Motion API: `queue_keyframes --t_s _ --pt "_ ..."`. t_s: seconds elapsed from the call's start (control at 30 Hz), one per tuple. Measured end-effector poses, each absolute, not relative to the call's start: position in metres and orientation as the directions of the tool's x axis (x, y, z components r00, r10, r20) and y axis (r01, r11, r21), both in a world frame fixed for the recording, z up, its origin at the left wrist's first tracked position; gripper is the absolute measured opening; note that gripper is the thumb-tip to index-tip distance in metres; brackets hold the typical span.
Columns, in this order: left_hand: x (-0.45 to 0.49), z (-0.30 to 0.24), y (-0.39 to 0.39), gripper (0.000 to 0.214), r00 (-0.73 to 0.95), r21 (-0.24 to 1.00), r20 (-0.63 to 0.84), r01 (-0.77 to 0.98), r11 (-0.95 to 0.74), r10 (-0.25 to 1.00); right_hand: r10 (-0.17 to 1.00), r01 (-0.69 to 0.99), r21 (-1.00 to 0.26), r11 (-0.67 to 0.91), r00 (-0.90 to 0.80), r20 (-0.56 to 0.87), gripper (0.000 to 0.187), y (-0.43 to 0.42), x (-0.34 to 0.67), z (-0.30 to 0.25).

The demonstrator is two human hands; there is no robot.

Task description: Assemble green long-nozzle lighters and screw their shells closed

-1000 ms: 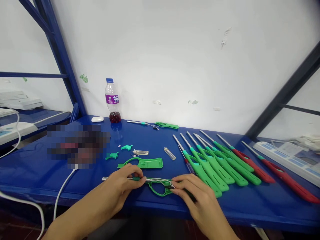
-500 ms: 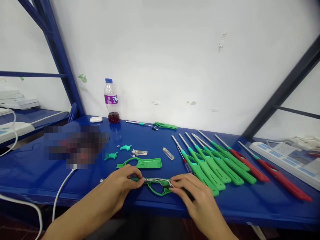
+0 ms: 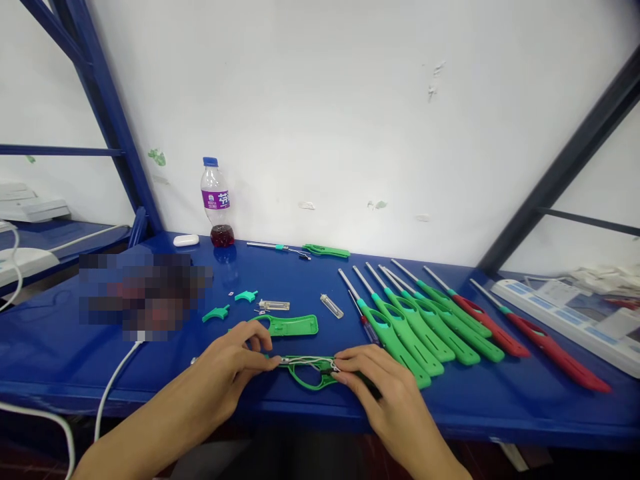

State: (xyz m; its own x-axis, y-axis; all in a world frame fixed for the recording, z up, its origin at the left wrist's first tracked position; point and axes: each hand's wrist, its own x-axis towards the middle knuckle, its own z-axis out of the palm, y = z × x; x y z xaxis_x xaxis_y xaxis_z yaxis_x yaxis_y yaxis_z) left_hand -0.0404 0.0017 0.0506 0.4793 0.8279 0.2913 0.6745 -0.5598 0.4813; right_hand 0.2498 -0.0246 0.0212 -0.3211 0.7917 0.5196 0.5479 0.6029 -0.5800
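In the head view, a green half-shell of a utility lighter handle [image 3: 312, 387] lies near the table's front edge, its finger loop showing between my hands. Thin wires [image 3: 306, 361] run along its upper side. My left hand [image 3: 235, 363] pinches the lighter's nozzle end, with a metal tip poking out left of the wrist. Close to the wires' other end, my right hand [image 3: 387, 380] has its fingertips pinched at the shell, covering most of its right part. Just beyond lies another green half-shell [image 3: 295, 325], partly behind my left fingers.
Green triggers [image 3: 246, 296] and small clear fuel tanks [image 3: 331, 306] lie behind. Green lighters [image 3: 400, 343] and red lighters [image 3: 560, 353] line the right, beside a screwdriver [image 3: 369, 329] and power strip [image 3: 565, 320]. A bottle [image 3: 217, 200] and another nozzle [image 3: 267, 246] stand farther back.
The view has shifted slightly, so everything sits a little more to the left. My left fingers have changed slightly at the nozzle end; my right hand keeps its place on the shell.
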Motion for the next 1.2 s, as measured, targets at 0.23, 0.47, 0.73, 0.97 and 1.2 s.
queue_keyframes --t_s 0.23,0.47,0.73,0.97,1.2 --pt "-0.041 0.040 0.001 0.041 0.503 0.392 0.344 0.691 -0.608 0.793 0.784 0.564 -0.558 0.608 -0.316 0.534 0.013 -0.025 0.250 0.019" --pt "-0.041 0.046 -0.015 0.027 0.481 0.237 0.408 0.765 -0.599 0.776 0.767 0.575 -0.524 0.628 -0.347 0.540 0.010 -0.026 0.249 0.019" --pt "0.003 0.057 -0.008 0.029 0.584 0.154 0.375 0.727 -0.669 0.720 0.748 0.574 -0.496 0.652 -0.377 0.547 0.006 -0.026 0.248 0.019" --pt "0.021 0.054 0.001 0.035 0.627 0.054 0.348 0.728 -0.683 0.697 0.729 0.580 -0.465 0.669 -0.391 0.562 0.005 -0.026 0.248 0.019" --pt "0.019 0.051 -0.002 0.030 0.597 0.070 0.410 0.733 -0.676 0.690 0.714 0.582 -0.444 0.681 -0.396 0.577 0.008 -0.025 0.246 0.019"
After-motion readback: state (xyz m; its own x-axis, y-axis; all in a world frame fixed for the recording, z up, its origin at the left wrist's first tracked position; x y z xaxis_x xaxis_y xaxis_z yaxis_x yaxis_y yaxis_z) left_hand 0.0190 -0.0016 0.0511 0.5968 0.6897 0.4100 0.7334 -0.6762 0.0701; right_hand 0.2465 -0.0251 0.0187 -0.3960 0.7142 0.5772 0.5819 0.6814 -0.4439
